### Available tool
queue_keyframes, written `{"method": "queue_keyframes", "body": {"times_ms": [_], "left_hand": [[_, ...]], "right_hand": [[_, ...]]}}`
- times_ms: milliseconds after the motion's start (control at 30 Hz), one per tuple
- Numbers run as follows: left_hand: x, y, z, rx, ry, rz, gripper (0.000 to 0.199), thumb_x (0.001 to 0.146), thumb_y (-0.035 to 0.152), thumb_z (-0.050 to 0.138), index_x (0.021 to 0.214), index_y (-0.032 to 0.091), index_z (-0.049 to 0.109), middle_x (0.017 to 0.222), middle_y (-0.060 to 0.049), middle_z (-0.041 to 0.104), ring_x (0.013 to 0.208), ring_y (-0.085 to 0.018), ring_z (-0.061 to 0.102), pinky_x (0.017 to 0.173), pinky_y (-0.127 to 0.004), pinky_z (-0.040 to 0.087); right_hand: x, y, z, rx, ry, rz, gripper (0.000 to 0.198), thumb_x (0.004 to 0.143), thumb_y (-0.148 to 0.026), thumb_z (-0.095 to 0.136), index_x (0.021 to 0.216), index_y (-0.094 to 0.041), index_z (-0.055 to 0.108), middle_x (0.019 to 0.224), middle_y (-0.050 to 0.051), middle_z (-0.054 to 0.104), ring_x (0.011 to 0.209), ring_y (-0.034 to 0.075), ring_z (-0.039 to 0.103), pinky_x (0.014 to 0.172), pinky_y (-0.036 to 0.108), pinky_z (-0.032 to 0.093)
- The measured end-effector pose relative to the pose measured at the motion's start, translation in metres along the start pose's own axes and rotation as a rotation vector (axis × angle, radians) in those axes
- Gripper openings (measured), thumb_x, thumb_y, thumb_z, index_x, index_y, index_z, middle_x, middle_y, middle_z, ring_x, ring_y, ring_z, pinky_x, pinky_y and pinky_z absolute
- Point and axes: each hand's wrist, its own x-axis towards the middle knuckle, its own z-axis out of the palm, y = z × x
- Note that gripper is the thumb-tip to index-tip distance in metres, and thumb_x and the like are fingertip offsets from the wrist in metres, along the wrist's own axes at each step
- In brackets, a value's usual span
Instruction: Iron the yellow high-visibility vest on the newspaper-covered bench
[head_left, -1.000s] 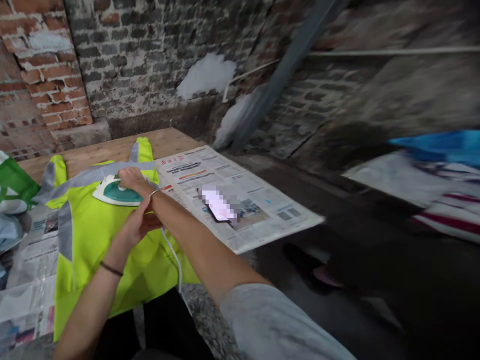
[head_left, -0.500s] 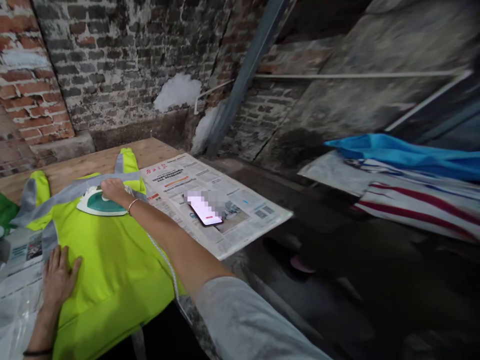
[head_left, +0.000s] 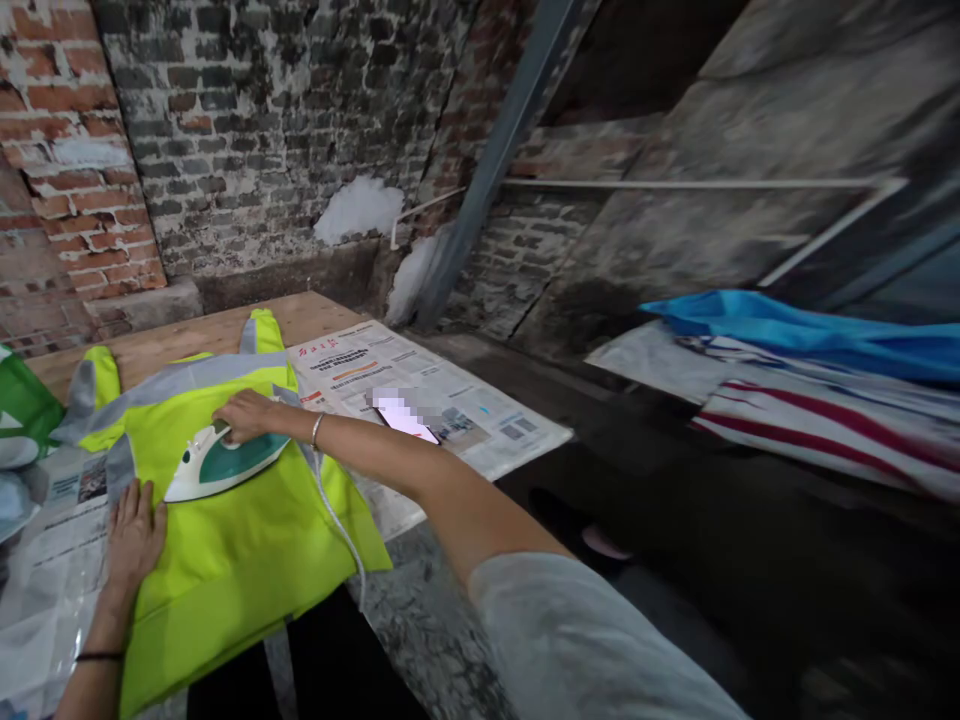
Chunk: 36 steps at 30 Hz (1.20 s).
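A neon yellow garment with grey bands [head_left: 247, 560] lies spread on the table, its lower edge hanging over the front. My right hand [head_left: 244, 415] is closed round the handle of a green and white clothes iron [head_left: 229, 468], which rests on the middle of the garment with its tip pointing left. From the iron's rear a pale cord [head_left: 337, 525] runs down over the cloth and past the table edge. My left hand [head_left: 135, 535] lies flat with fingers stretched out on the garment's left edge, a little left of the iron's tip.
Newspaper [head_left: 495, 400] covers the table's right part, with a lit phone [head_left: 405, 415] on it. A green and white bag [head_left: 26, 405] sits at the left. Folded blue cloth [head_left: 810, 330] and red-striped cloth [head_left: 832, 430] lie on a surface to the right. Brick walls stand behind.
My right hand has brought the iron down the garment, nearer to me, and its tip has turned toward the lower left. My left hand stays flat at the edge. The view has shifted slightly.
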Motion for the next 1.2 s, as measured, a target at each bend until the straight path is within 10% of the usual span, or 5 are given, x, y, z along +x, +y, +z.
{"method": "queue_keyframes", "body": {"times_ms": [633,933,1200], "left_hand": [[0.008,0.001,-0.004,-0.034,0.029,0.015,0.084,0.098,0.053,0.007,0.142,-0.001,0.053,0.153,-0.025,0.045,0.143,-0.039,0.042,0.118,-0.055,0.032],[0.009,-0.003,0.000,-0.047,0.027,-0.010,0.071,0.096,0.041,0.018,0.143,0.001,0.054,0.153,-0.024,0.046,0.145,-0.034,0.041,0.120,-0.054,0.031],[0.008,-0.006,0.009,-0.029,0.038,-0.002,0.065,0.096,0.035,0.024,0.142,0.000,0.055,0.153,-0.024,0.046,0.143,-0.035,0.043,0.119,-0.054,0.031]], "right_hand": [[0.079,0.048,0.002,-0.002,0.232,0.323,0.025,0.094,-0.017,0.055,0.114,-0.012,0.070,0.111,0.017,0.073,0.107,0.027,0.067,0.084,0.032,0.052],[-0.005,-0.010,-0.012,0.030,0.016,-0.049,0.020,0.088,-0.032,0.070,0.106,-0.023,0.073,0.106,0.005,0.075,0.099,0.024,0.070,0.075,0.030,0.050],[-0.057,-0.026,0.015,0.012,0.013,0.067,0.031,0.091,-0.040,0.068,0.117,-0.025,0.071,0.103,0.008,0.076,0.099,0.027,0.071,0.077,0.033,0.051]]}}
